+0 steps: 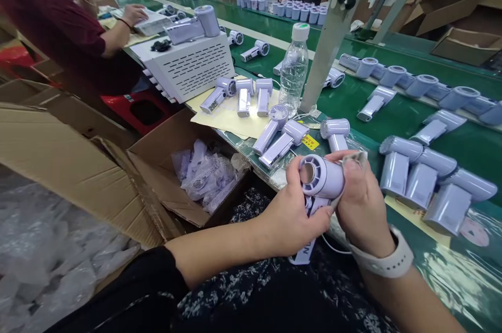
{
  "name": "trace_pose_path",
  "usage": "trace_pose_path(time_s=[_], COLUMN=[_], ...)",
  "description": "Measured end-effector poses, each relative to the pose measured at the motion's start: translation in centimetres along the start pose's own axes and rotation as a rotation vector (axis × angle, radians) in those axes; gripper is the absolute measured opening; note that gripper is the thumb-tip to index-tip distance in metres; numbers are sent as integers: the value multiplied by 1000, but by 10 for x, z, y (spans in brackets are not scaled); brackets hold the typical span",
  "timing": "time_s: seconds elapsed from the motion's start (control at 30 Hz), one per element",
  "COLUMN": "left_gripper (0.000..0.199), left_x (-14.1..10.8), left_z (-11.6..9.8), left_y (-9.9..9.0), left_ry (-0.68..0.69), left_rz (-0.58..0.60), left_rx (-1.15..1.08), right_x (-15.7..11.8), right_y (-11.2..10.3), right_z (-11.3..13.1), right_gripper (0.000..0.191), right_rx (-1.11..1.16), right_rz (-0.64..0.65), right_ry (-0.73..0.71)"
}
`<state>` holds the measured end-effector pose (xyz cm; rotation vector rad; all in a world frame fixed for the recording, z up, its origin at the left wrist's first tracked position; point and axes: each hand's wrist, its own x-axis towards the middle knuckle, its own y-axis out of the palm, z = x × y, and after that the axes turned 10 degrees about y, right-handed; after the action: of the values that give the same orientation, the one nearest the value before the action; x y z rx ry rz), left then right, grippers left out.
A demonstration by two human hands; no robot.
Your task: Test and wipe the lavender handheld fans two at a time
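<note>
A lilac handheld fan (331, 179) is held over my lap, its round vented end facing left and its handle pointing down. My left hand (292, 213) wraps round the fan's head and upper handle. At the other end of the head, my right hand (363, 202) presses a crumpled greyish cloth (355, 158) against the casing; a pale strap is on that wrist. Just beyond my hands, several similar fans (284, 145) lie on the table edge. More fans (419, 171) stand in a group to the right.
A clear bottle (294, 69) stands beside a metal post (329, 30). Behind the fans is a white vented box (196, 64). An open carton (157, 176) with bagged parts sits below left. The green conveyor (353, 98) carries fans. A person in dark red (58, 14) works at left.
</note>
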<state>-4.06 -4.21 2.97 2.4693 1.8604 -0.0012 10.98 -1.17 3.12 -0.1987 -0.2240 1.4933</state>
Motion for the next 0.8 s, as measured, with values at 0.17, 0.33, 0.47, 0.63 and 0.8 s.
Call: trace_pose_path(time_s=[0.17, 0.33, 0.47, 0.63, 0.8], left_gripper=[97, 84, 67, 64, 79], left_x=[0, 6, 9, 7, 11], left_z=[0, -6, -9, -3, 11], left_y=[-5, -10, -14, -12, -10], left_ry=[-90, -117, -75, -50, 463], left_rz=[253, 140, 106, 70, -151], left_rx=[-263, -572, -633, -615, -51], right_x=[56, 75, 53, 20, -19], right_y=[-25, -38, -40, -40, -25], right_z=[-2, -4, 10, 16, -7], right_gripper=[30, 75, 61, 45, 41], right_rx=[-183, -425, -541, -501, -57], right_rz=[8, -246, -300, -220, 269], right_ry=[69, -148, -154, 34, 102])
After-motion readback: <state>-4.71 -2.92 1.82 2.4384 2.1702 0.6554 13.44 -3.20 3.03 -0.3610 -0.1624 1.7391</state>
